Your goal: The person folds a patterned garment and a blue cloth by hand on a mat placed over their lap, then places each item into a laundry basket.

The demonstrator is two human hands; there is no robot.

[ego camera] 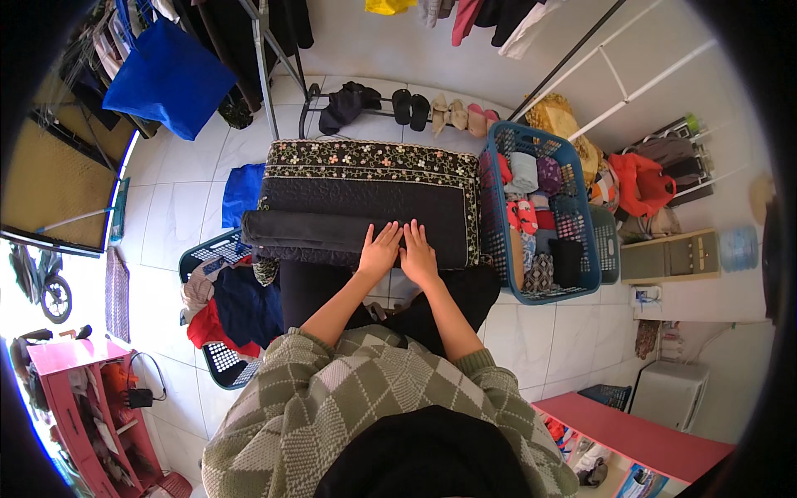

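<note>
A dark folded garment (299,230) lies as a long strip along the near left side of a low table, which is covered by a black cloth with a floral embroidered border (367,155). My left hand (379,252) rests palm down at the right end of the strip, fingers stretched out. Beside it my right hand (418,254) lies flat, its fingers pointing away from me over the black surface. The index fingers of both hands are nearly touching. Neither hand grips anything. How far the garment runs beneath the hands is hard to tell.
Right of the table stands a blue plastic basket (489,205) of folded and rolled clothes. A second basket (227,360) at my left holds a loose heap of clothes (249,305). Beyond the table, shoes (411,110) sit on a rack. A blue bag (171,78) hangs upper left.
</note>
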